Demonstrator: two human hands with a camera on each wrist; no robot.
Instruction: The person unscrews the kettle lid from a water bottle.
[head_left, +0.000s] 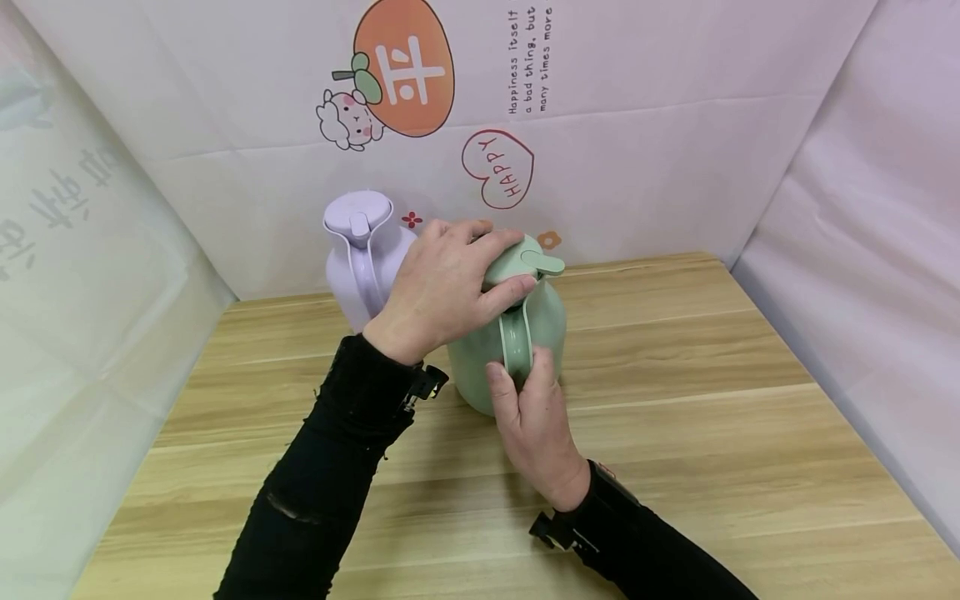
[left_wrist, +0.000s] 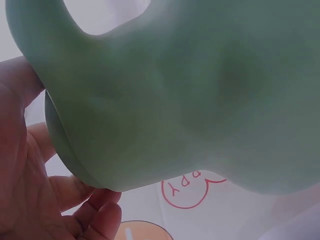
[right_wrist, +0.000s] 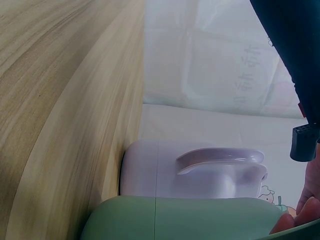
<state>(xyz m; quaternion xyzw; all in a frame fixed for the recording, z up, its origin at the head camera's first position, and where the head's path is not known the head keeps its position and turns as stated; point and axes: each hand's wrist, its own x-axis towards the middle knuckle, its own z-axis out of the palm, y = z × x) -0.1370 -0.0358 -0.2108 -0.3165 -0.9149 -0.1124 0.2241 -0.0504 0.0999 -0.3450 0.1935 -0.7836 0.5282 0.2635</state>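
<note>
A green thermos jug point(head_left: 476, 375) stands upright on the table, its handle point(head_left: 517, 343) facing me. My left hand point(head_left: 442, 287) grips the jug's lid point(head_left: 510, 265) from above, thumb on the near side and fingers over the far side. The lid's lever point(head_left: 546, 263) points right, out of line with the handle. Lower down, my right hand point(head_left: 536, 425) holds the handle, thumb on its left. In the left wrist view, fingers point(left_wrist: 75, 192) curl about the rim of the green lid point(left_wrist: 75, 160). The right wrist view shows the green body point(right_wrist: 185, 217) close up.
A lavender thermos jug point(head_left: 352, 279) of similar shape stands just left of the green one, partly behind my left hand. Printed white cloth point(head_left: 630, 175) rises behind the wooden table point(head_left: 675, 400) and along both sides.
</note>
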